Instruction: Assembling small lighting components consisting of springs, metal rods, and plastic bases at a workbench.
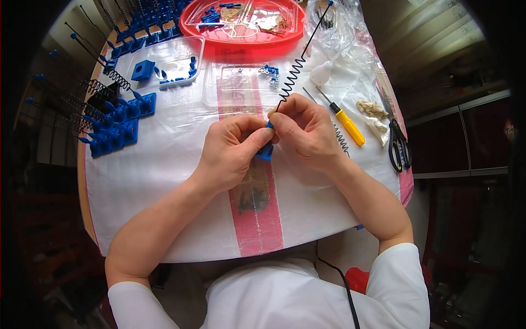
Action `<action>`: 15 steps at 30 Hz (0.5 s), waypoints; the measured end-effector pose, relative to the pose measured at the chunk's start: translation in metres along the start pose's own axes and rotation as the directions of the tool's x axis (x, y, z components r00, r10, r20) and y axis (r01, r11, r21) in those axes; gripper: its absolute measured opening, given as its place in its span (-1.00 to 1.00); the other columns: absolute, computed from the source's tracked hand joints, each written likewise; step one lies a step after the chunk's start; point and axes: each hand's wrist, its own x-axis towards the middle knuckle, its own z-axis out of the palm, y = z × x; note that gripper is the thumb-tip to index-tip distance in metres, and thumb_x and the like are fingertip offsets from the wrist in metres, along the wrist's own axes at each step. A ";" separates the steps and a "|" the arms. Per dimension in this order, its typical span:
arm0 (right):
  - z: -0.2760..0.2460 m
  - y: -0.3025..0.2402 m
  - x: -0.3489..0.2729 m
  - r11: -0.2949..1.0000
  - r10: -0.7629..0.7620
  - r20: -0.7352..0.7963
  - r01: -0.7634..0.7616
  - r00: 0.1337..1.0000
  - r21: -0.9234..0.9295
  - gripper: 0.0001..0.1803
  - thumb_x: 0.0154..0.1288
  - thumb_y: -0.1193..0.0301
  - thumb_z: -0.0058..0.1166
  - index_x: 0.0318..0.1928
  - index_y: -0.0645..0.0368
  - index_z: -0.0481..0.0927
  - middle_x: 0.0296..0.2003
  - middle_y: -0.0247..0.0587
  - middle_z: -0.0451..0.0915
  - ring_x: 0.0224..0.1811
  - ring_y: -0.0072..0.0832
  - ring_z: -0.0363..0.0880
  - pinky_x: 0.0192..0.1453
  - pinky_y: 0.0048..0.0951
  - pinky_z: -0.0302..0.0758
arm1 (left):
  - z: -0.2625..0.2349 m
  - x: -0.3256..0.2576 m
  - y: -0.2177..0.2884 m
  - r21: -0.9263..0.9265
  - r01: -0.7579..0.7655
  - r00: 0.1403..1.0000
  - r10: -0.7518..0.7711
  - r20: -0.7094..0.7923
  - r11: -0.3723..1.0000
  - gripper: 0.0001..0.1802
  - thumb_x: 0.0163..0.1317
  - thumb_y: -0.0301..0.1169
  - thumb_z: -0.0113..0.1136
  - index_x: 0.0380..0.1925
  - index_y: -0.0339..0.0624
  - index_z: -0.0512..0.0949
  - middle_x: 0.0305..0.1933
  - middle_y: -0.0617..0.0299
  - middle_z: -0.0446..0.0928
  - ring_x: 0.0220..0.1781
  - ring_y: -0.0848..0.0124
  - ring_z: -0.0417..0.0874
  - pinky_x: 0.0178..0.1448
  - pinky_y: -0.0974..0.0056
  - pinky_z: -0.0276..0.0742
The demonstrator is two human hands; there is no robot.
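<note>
Both my hands meet over the middle of the table. My left hand (233, 148) pinches a small blue plastic piece with a square base (264, 152), part of it hidden behind the fingers. Between the thumb and fingers of my right hand (304, 129) is the lower end of a black coiled spring rod (293, 74). The rod slants up and to the right, tipped with a small blue cap. Its lower end meets the top of the blue piece; my fingers hide the exact joint.
On the right lie a yellow screwdriver (349, 127), black scissors (399, 145) and a loose spring (341, 140). Blue bases with springs (118, 126) stand at the left. Behind are a clear tray (159, 90), a clear lid (216, 90) with small parts, and a red tray (241, 52).
</note>
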 end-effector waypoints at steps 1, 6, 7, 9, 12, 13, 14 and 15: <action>-0.001 0.001 0.000 1.000 -0.001 0.004 0.001 1.000 -0.006 -0.90 0.39 0.49 0.13 -0.23 0.28 0.52 -0.36 -0.34 0.60 -0.33 -0.68 0.55 -0.23 -0.59 0.51 | 0.000 0.000 0.000 -0.004 0.001 1.000 -0.001 0.002 1.000 -0.83 0.38 -0.46 0.16 -0.21 -0.37 0.64 -0.30 0.25 0.67 -0.27 0.60 0.61 -0.14 0.45 0.55; 0.000 0.000 -0.001 1.000 -0.006 0.002 0.006 1.000 -0.013 -0.90 0.39 0.49 0.12 -0.23 0.26 0.51 -0.35 -0.35 0.60 -0.32 -0.69 0.54 -0.23 -0.60 0.50 | 0.001 0.000 0.001 -0.008 -0.001 1.000 0.001 0.004 1.000 -0.83 0.38 -0.46 0.16 -0.20 -0.37 0.64 -0.29 0.24 0.67 -0.27 0.60 0.61 -0.14 0.44 0.55; 0.000 0.000 -0.001 1.000 -0.009 0.003 0.009 1.000 -0.007 -0.90 0.40 0.49 0.12 -0.23 0.26 0.51 -0.35 -0.35 0.60 -0.32 -0.69 0.54 -0.23 -0.60 0.50 | 0.001 0.000 0.001 -0.006 0.000 1.000 0.000 0.001 1.000 -0.83 0.38 -0.46 0.16 -0.20 -0.37 0.64 -0.29 0.24 0.66 -0.27 0.60 0.61 -0.14 0.44 0.55; 0.001 0.002 0.000 1.000 -0.010 0.007 0.010 1.000 0.004 -0.90 0.40 0.49 0.12 -0.23 0.26 0.51 -0.35 -0.35 0.60 -0.32 -0.69 0.54 -0.23 -0.60 0.50 | 0.000 -0.001 0.001 -0.004 0.001 1.000 -0.001 -0.004 1.000 -0.83 0.39 -0.46 0.16 -0.20 -0.37 0.64 -0.29 0.24 0.66 -0.27 0.59 0.61 -0.15 0.44 0.55; -0.001 0.003 -0.001 1.000 -0.006 0.002 0.006 1.000 0.005 -0.91 0.39 0.50 0.12 -0.22 0.26 0.51 -0.34 -0.35 0.60 -0.33 -0.69 0.54 -0.23 -0.59 0.50 | 0.001 0.000 0.000 -0.014 0.002 1.000 -0.002 0.001 1.000 -0.83 0.38 -0.46 0.16 -0.20 -0.37 0.64 -0.29 0.24 0.66 -0.27 0.59 0.61 -0.15 0.45 0.55; -0.001 0.003 -0.001 1.000 -0.007 0.001 0.007 1.000 0.002 -0.91 0.39 0.50 0.12 -0.22 0.26 0.51 -0.34 -0.35 0.60 -0.33 -0.69 0.54 -0.23 -0.59 0.50 | 0.001 0.000 -0.001 -0.016 0.001 1.000 -0.001 0.001 1.000 -0.83 0.38 -0.46 0.16 -0.20 -0.38 0.64 -0.29 0.25 0.66 -0.27 0.59 0.61 -0.15 0.45 0.55; -0.001 0.003 -0.001 1.000 -0.007 0.000 0.007 1.000 -0.001 -0.91 0.39 0.50 0.12 -0.22 0.26 0.51 -0.34 -0.35 0.60 -0.33 -0.69 0.54 -0.24 -0.60 0.50 | 0.001 0.000 -0.001 -0.018 0.001 1.000 -0.001 0.000 1.000 -0.83 0.38 -0.46 0.16 -0.20 -0.38 0.64 -0.29 0.25 0.66 -0.27 0.59 0.61 -0.15 0.45 0.55; -0.001 0.003 -0.001 1.000 -0.007 0.001 0.007 1.000 -0.007 -0.92 0.39 0.50 0.12 -0.22 0.26 0.51 -0.34 -0.35 0.60 -0.33 -0.69 0.54 -0.24 -0.60 0.50 | 0.000 0.000 -0.001 -0.012 -0.001 1.000 0.001 0.003 1.000 -0.83 0.38 -0.46 0.16 -0.20 -0.38 0.64 -0.29 0.25 0.66 -0.27 0.60 0.60 -0.15 0.45 0.55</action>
